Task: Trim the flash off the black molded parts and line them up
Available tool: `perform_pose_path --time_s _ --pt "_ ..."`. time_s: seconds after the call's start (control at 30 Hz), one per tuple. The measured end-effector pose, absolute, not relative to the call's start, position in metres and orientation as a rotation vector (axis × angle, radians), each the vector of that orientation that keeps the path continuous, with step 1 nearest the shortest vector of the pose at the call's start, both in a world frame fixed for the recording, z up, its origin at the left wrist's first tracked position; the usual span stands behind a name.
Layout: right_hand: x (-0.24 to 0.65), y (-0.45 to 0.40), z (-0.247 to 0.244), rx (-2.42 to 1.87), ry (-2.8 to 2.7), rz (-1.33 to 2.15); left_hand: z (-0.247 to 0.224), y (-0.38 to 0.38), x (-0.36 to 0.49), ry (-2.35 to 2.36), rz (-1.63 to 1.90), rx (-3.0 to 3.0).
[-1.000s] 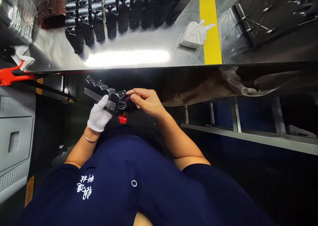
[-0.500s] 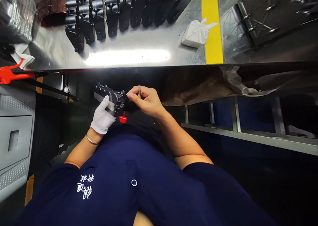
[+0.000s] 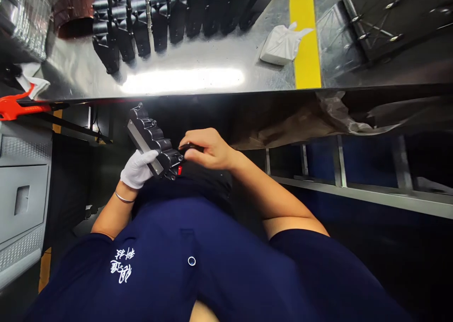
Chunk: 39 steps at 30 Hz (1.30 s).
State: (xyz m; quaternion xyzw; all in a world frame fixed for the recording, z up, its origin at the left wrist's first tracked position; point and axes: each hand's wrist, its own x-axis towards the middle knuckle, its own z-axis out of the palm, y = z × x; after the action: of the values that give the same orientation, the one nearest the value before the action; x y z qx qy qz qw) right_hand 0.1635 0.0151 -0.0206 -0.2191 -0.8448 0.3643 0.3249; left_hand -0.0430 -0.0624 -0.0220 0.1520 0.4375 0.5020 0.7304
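Note:
My left hand [image 3: 137, 169], in a white glove, grips a black ribbed part [image 3: 155, 138] by its lower edge, the thumb lying over a grey flat strip [image 3: 143, 147] on its side. The part is tilted, its right end lower and nearer my body. My right hand [image 3: 208, 148] is bare and pinches a small dark tool [image 3: 193, 147] close to the part's right end. Whether the tool touches the part is too small to tell. A bit of red [image 3: 180, 170] shows just under that end.
Several similar black parts [image 3: 141, 34] stand in a row on the metal table [image 3: 177, 79]. A white wrapped block [image 3: 279, 46] lies beside a yellow stripe [image 3: 306, 39]. An orange-red tool [image 3: 17, 106] is at the left edge, above a grey cabinet [image 3: 26, 180].
The black part has turned in my left hand, its right end now lower and its left end higher. My right hand has turned and moved slightly down, and the dark tool shows more clearly.

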Motion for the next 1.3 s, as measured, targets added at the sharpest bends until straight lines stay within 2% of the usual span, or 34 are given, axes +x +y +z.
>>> perform_pose_path --time_s 0.13,0.5,1.3 --pt "0.163 0.01 -0.009 -0.378 -2.369 0.839 -0.023 -0.063 -0.04 0.929 1.08 0.394" --pt "0.166 0.013 -0.028 -0.637 -2.269 0.556 -0.023 -0.067 -0.026 0.999 1.166 0.244" --pt "0.162 0.01 -0.03 -0.731 -2.233 0.473 -0.016 -0.062 -0.016 0.996 1.178 0.046"
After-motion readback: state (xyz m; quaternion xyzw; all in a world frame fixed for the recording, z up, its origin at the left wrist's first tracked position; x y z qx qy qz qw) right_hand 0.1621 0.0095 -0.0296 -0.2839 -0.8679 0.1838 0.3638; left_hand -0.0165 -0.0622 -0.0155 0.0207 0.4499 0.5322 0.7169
